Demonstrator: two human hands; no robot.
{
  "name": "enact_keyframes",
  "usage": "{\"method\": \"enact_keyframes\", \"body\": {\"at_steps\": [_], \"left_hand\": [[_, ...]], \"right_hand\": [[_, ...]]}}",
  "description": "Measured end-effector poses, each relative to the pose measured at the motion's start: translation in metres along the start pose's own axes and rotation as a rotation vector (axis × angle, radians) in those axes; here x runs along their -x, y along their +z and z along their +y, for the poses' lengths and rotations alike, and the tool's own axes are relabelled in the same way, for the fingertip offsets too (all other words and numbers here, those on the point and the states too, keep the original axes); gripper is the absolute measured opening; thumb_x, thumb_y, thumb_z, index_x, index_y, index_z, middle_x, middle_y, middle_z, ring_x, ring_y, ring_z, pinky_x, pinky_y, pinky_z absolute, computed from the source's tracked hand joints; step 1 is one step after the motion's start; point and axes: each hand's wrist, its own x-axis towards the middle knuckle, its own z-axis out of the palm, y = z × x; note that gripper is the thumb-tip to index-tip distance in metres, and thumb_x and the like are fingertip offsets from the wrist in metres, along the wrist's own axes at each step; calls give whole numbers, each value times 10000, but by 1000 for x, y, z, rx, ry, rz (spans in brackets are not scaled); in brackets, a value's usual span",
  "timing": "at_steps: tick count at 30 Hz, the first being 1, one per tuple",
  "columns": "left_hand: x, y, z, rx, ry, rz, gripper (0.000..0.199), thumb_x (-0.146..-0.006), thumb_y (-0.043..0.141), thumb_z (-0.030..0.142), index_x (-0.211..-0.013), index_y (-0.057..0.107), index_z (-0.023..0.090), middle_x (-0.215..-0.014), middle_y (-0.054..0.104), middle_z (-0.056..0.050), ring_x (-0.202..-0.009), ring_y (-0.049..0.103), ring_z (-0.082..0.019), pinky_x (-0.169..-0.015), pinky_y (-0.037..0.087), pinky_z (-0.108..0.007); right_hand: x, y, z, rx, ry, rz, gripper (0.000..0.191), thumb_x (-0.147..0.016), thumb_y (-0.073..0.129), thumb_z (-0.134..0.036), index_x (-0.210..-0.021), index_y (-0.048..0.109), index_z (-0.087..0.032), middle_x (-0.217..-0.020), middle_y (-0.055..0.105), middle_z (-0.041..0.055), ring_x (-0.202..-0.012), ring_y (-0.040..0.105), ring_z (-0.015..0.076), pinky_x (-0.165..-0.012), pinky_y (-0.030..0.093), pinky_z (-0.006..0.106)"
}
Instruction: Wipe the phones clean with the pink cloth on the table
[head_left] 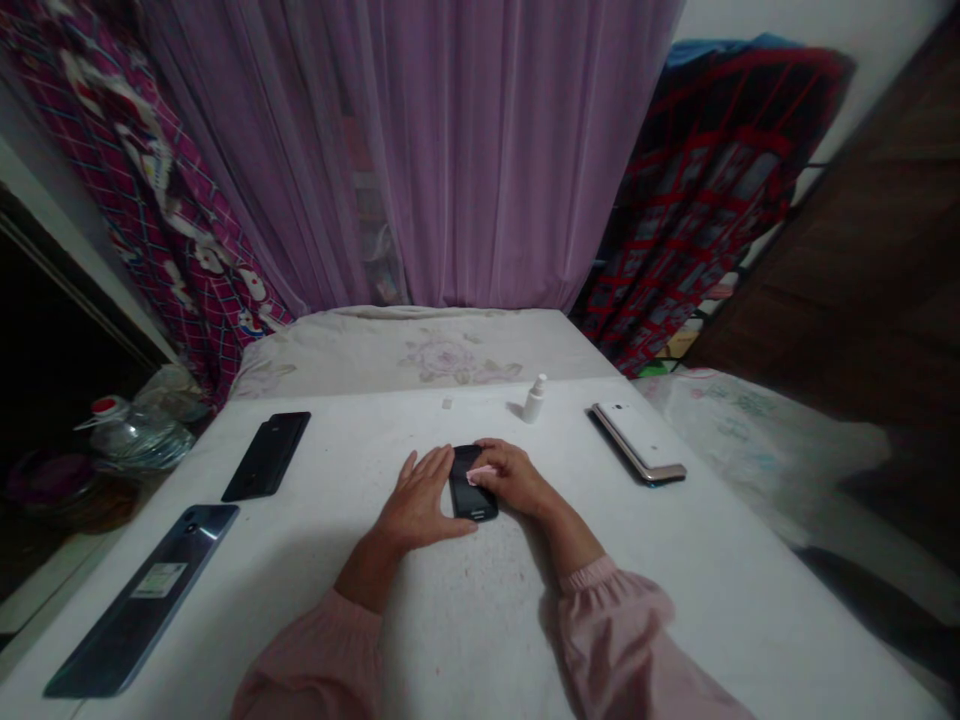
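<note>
A black smartphone [466, 497] lies on the white table in front of me, its long side pointing away. Along its left edge rests my left hand [421, 505], fingers stretched out and thumb reaching across the near end. My right hand [514, 478] is over the phone's right side, pinching a small pink cloth [480, 474] against the screen. Part of the cloth is hidden under the fingers. Beyond the phone stands a small white spray bottle [534, 400], upright, and a tiny pale square piece [447, 403] lies to its left.
To the left lie a stack of black phones [267, 456] and a dark blue phone [142, 610] with a label. Stacked phones, a white one [637, 436] on top, lie at the right. Purple curtains [480, 150] hang behind the table [465, 640]. A plastic bottle [135, 435] stands off the left edge.
</note>
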Motion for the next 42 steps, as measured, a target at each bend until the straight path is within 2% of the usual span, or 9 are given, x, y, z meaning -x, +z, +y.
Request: {"method": "enact_keyframes", "body": {"at_steps": [5,8,11,15,21,29,38,40,42], "left_hand": [[0,-3,2,-6,-9,-13,1062,-697,639,649,-1514,178,152,-1579,243,-174,-1466,194,-307,-1191,66,-502],[1,-4,4,-13,-17,-17,1059,-697,634,651,-1510,192,136,-1579,242,-175,-1470,186,-297,-1194,63,-499],[1,-4,4,-13,-22,-19,1058,-700,631,650,-1506,202,115,-1578,243,-178,-1472,179,-290,-1198,57,-490],[1,-3,4,-7,-25,-26,1049,-703,626,649,-1506,203,123,-1579,241,-177,-1471,182,-296,-1197,54,-494],[1,-3,3,-8,-18,-19,1043,-705,630,644,-1508,203,133,-1580,242,-172,-1469,188,-295,-1196,50,-493],[1,-4,5,-9,-25,-26,1051,-697,655,632,-1501,229,107,-1574,245,-184,-1467,198,-297,-1197,47,-498],[1,-3,3,6,-10,-13,1042,-700,661,621,-1504,220,125,-1575,249,-178,-1468,193,-293,-1195,48,-499],[1,-3,3,8,-11,-14,1041,-703,653,623,-1505,213,127,-1575,246,-182,-1469,192,-293,-1193,52,-504],[1,-4,3,11,-10,-15,1042,-707,644,629,-1507,206,125,-1576,240,-186,-1469,187,-296,-1191,53,-509]], "right_hand": [[10,-15,-3,-35,-26,-226,117,-702,781,-308,-807,775,-257,-1402,518,54,-1303,474,258,-1089,352,418],[12,-18,-4,-27,5,-271,156,-690,793,-335,-830,781,-268,-1465,453,45,-1369,392,279,-1122,301,448],[10,-13,-3,-20,20,-208,150,-710,779,-338,-837,779,-257,-1415,498,61,-1312,460,262,-1103,333,419],[3,-3,-3,43,24,-50,116,-750,747,-300,-849,766,-244,-1196,633,79,-1180,561,238,-1016,413,384],[-11,4,-5,140,46,85,105,-814,676,-296,-865,744,-234,-897,708,32,-862,646,170,-841,471,296],[-27,9,-10,208,231,168,139,-834,636,-330,-860,739,-240,-825,746,14,-773,671,174,-761,476,278],[-16,3,0,36,164,91,151,-794,633,-311,-838,727,-202,-827,740,35,-779,668,189,-745,492,293],[-10,0,1,-23,91,38,131,-785,639,-301,-804,720,-200,-921,741,50,-852,675,202,-797,496,314],[-2,-4,0,-49,19,-19,115,-780,656,-301,-779,720,-205,-1050,723,74,-1035,649,238,-902,471,360]]}}
